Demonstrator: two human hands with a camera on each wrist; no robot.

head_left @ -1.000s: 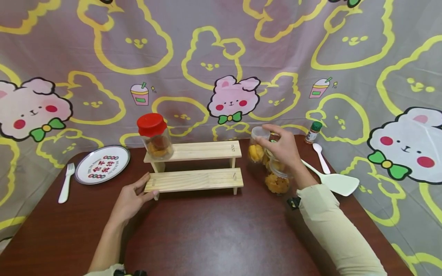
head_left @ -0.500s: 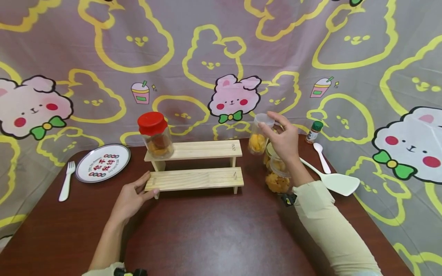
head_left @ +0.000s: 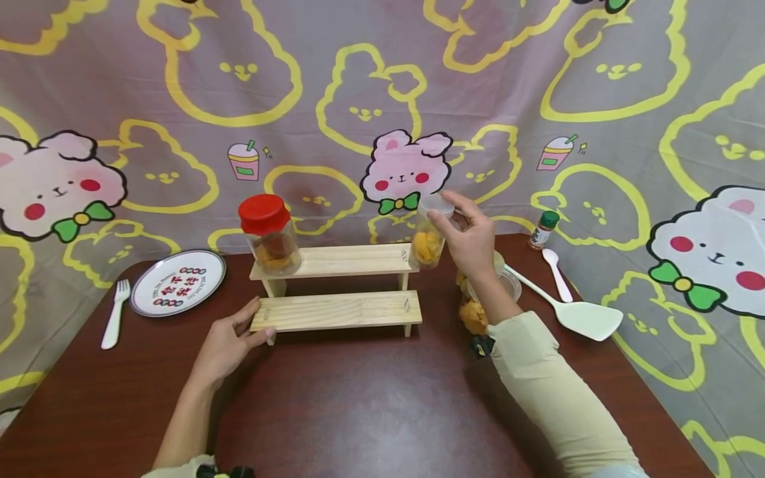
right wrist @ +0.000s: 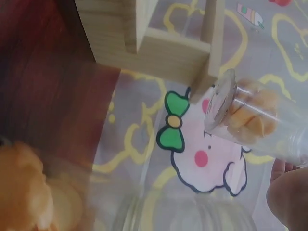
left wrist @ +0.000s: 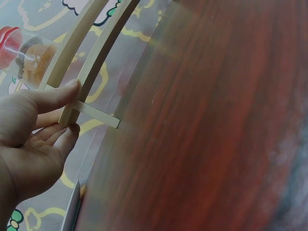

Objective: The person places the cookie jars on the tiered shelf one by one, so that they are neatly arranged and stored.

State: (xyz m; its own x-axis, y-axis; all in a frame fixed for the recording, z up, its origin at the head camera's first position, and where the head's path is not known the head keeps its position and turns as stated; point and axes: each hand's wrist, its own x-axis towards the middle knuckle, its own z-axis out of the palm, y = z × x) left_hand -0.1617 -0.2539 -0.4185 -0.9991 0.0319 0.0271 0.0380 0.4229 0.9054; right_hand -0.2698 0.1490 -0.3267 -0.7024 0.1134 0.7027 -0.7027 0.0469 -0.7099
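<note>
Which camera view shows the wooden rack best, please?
The head view, because the wooden rack appears nearly whole, end to end. Left wrist crops it, showing one end in the left hand; right wrist shows only the other end.

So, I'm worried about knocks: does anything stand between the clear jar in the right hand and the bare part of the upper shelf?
Nothing visible does. The clear jar is by the right end of the upper shelf; the red-lidded jar stands well aside, at the left end.

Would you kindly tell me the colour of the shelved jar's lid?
The lid is red; the head view shows it best.
</note>
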